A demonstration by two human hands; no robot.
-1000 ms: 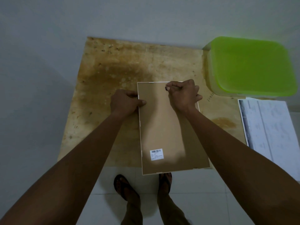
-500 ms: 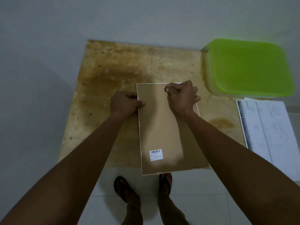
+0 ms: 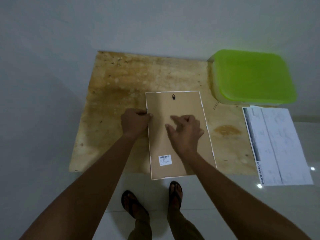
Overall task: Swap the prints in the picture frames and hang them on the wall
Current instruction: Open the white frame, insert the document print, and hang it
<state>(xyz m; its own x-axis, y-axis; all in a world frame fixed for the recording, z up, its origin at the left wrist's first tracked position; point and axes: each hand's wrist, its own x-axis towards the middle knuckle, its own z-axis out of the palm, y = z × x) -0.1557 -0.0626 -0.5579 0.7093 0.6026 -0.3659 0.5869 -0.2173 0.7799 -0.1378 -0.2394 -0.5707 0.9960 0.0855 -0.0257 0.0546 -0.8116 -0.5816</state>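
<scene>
A picture frame lies face down on a stained plywood board, its brown backing up, with a thin white rim, a black hanger near the top edge and a barcode sticker low on the left. My left hand pinches the frame's left edge, thumb on the backing. My right hand hovers over the middle of the backing with fingers spread, holding nothing. A printed sheet lies to the right.
A box with a bright green lid stands at the board's back right corner. The frame's near end overhangs the board's front edge. My feet in sandals stand on pale floor tiles below. A grey wall is behind.
My right hand has left the top of the backing, uncovering the hanger, and drawn back to the middle with fingers now spread. The left hand keeps its hold on the left edge.
</scene>
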